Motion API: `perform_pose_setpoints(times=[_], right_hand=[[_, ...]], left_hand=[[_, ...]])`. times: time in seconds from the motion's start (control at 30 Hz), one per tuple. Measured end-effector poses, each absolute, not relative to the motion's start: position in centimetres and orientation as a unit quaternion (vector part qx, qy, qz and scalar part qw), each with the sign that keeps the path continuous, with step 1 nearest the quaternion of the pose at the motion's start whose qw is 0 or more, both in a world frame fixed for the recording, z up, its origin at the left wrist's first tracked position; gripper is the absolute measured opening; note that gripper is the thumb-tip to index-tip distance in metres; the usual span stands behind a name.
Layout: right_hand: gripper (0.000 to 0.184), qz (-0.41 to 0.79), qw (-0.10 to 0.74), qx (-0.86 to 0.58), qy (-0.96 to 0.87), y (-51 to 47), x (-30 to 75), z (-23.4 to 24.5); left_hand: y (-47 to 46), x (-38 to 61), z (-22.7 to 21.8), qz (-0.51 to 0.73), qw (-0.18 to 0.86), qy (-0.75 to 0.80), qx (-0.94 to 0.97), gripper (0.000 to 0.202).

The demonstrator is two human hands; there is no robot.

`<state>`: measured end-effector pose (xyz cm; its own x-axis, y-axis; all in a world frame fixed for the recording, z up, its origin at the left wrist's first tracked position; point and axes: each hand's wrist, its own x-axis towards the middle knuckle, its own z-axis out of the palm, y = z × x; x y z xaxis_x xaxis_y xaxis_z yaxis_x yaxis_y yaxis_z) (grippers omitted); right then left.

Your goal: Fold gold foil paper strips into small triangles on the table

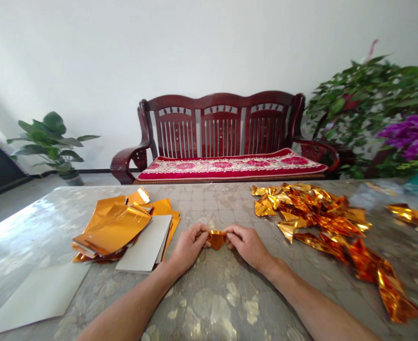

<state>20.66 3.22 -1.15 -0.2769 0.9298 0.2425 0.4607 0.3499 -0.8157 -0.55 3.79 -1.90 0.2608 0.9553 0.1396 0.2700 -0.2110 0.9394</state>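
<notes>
A small folded piece of gold foil paper point(217, 239) sits between my two hands just above the table point(209, 303). My left hand point(189, 246) pinches its left end with curled fingers. My right hand point(247, 244) pinches its right end the same way. To the left lies a loose stack of flat gold foil sheets point(118, 227), some turned white side up point(147, 248). To the right spreads a heap of folded, crinkled gold foil pieces point(315, 213), trailing toward the near right edge point(383, 279).
A white sheet point(38, 296) lies at the table's near left corner. More foil point(411, 215) rests at the far right. Behind the table stand a dark wooden bench with a red cushion point(226, 166), a potted plant point(50, 142) and flowering plants point(390, 109).
</notes>
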Motion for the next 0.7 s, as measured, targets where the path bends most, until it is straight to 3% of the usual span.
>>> perform_pose_setpoints(times=[0.27,0.7], right_hand=[[0.026,0.321,0.369,-0.487,-0.724,3.17,20.62,-1.13],[0.023,0.187,0.341,-0.47,-0.792,2.87,21.31,-0.75]], left_hand=[[3.98,-0.69,-2.45,0.397,0.423,0.458,0.673,0.018],[3.3,-0.88,-2.08,0.384,0.345,0.452,0.727,0.019]])
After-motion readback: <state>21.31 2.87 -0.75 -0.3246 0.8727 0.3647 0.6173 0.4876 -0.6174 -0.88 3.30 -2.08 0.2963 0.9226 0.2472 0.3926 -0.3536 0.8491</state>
